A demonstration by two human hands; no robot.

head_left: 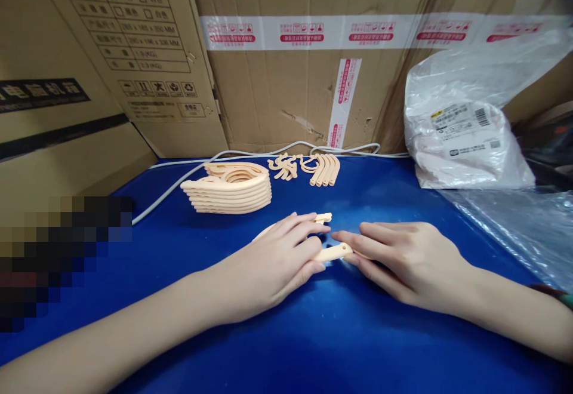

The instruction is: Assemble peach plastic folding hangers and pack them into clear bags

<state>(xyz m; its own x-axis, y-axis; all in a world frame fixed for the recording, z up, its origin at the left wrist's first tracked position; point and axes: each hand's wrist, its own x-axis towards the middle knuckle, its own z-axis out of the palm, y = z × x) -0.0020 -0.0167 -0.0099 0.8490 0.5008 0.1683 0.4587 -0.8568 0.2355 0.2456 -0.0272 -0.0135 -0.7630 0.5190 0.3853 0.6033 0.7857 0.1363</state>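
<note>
My left hand (286, 256) is closed over a cream plastic hanger part (332, 253), flat and curved, just above the blue tabletop. One arm of the part, with a small round hole near its end, sticks out between thumb and forefinger; another tip shows beyond the fingers. My right hand (407, 256) pinches at the end of that arm with thumb and fingers. A sliver of cream plastic piece (362, 255) shows in its grip, mostly hidden by the fingers. Behind my hands stands a stack of matching cream hanger parts (230, 197).
Small cream hooks (284, 166) and several curved cream tubes (326, 170) lie at the back. A white cable (179, 180) runs along the cardboard boxes (286, 95). On the right stand a white plastic bag (470, 143) and clear plastic film (519, 227).
</note>
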